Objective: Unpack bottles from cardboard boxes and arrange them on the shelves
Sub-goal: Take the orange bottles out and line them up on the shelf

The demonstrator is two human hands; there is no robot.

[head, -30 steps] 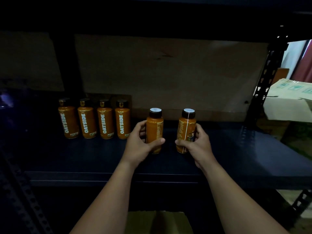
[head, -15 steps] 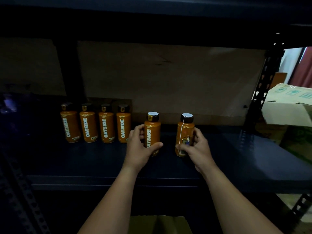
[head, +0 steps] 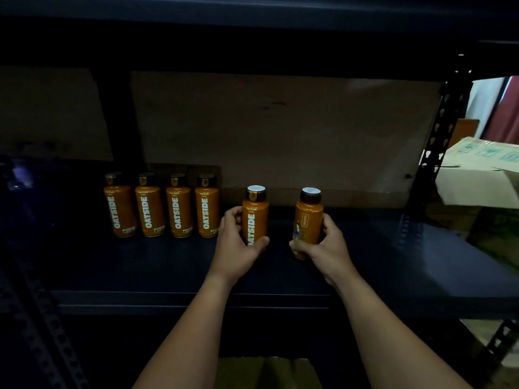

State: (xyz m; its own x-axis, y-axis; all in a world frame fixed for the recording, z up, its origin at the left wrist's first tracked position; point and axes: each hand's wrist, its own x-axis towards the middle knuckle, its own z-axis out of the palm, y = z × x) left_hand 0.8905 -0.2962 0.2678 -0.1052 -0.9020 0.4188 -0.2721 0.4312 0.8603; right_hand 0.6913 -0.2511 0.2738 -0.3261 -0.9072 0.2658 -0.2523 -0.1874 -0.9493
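Head view: L hand (head: 236, 245) is gripping an upright orange Oatside bottle (head: 255, 217) w/ label facing out, just right of the row of four Oatside bottles (head: 163, 206) standing on the dark shelf (head: 140, 265). R hand (head: 323, 245) is gripping a second bottle (head: 308, 220), further right of the row, back label showing. Hands are apart. A printed carton (head: 477, 175) is sitting far right of the row.

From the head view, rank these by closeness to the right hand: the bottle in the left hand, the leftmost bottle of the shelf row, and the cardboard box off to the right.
Measured from the right hand:
1. Bottle in the left hand, just to its left.
2. Cardboard box, up and to the right, beyond the shelf post.
3. Leftmost bottle of the row, far left on the shelf.
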